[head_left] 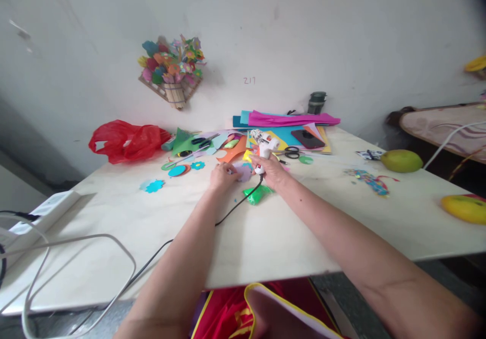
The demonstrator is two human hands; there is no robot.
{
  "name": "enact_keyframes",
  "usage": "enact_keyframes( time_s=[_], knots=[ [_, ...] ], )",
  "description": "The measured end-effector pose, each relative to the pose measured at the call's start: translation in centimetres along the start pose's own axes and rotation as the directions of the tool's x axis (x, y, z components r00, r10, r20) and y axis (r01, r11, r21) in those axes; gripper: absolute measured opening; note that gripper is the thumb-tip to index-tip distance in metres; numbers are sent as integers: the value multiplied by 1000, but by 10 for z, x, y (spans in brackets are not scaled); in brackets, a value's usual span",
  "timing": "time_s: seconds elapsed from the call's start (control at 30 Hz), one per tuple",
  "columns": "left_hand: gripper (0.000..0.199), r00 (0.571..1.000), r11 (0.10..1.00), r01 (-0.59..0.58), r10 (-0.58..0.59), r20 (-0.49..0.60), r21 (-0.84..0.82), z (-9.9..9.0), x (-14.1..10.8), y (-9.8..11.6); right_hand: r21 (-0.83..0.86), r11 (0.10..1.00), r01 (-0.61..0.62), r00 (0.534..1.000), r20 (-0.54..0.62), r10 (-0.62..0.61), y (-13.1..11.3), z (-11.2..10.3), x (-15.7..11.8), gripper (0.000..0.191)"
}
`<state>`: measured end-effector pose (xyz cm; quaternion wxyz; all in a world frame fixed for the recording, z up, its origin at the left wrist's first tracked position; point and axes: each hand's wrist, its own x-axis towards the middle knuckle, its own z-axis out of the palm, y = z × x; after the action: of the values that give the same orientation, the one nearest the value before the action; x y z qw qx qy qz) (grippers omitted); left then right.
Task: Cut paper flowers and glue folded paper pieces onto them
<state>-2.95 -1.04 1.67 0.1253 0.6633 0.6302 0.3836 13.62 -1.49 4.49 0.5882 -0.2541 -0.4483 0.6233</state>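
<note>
My right hand (274,171) is wrapped round the handle of a white hot glue gun (266,149), whose black cord runs down to the left across the table. Close beside it, my left hand (223,176) has its fingers curled at the edge of a lilac paper piece (244,173), which seems pinched there. A bit of blue shows on the lilac paper. Just in front of the hands lies a small green plastic packet (257,195). Blue paper flowers (197,165) and a blue paper disc (176,171) rest left of my left hand.
Scissors (291,152), a phone (307,138) and coloured sheets (292,119) lie toward the wall. A red plastic bag (127,140) sits at the back left. A power strip (43,212) and white cable occupy the left side; a mango (401,161) lies right.
</note>
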Motion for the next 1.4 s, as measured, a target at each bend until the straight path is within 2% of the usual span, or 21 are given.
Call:
enact_keyframes(
  time_s=[0.1, 0.17, 0.4, 0.5, 0.6, 0.67, 0.77, 0.9, 1.1, 1.2, 1.3, 1.4],
  knots=[
    [21, 999, 966, -7, -5, -45, -257, 0, 2, -6, -25, 1000, 8, 999, -53, -9, 3, -2, 2, 49],
    [23, 997, 930, -30, -1, -83, -368, 0, 3, -7, -40, 999, 3, 997, -80, -7, 4, -3, 3, 49],
    [17, 985, 860, -152, 91, -148, -486, -3, -3, 4, -64, 998, -7, 999, -54, 3, 6, -4, 3, 49],
    [27, 997, 792, -61, 24, -69, -607, -6, -6, 9, -97, 995, 29, 998, -60, -35, 7, -6, 4, 42],
    [47, 989, 647, 136, -131, 66, -750, -8, -7, 11, -126, 991, 44, 997, -62, -52, 9, -8, 5, 39],
    [58, 963, 574, 262, -209, 170, -776, -8, -8, 12, -137, 990, 45, 998, -47, -52, 10, -9, 5, 40],
    [55, 947, 544, 320, -169, 273, -776, -7, -9, 14, -160, 986, 49, 999, -9, -51, 12, -9, 5, 42],
    [40, 971, 479, 236, -90, 220, -845, -5, -10, 15, -186, 982, 32, 999, 30, -27, 9, -6, 1, 42],
    [37, 986, 402, 157, -124, 116, -902, -5, -5, 12, -196, 979, 56, 997, 58, -46, -4, -1, -3, 44],
    [35, 981, 390, 160, -162, 103, -907, -9, -3, 15, -158, 981, 113, 993, 61, -104, -7, -2, 2, 39],
    [29, 974, 385, 198, -182, 137, -901, -14, -2, 19, -123, 979, 163, 986, 45, -158, -6, -4, 9, 33],
    [23, 960, 389, 241, -227, 162, -889, -17, -3, 20, -106, 978, 182, 983, -16, -184, -2, -4, 16, 35]
  ],
)
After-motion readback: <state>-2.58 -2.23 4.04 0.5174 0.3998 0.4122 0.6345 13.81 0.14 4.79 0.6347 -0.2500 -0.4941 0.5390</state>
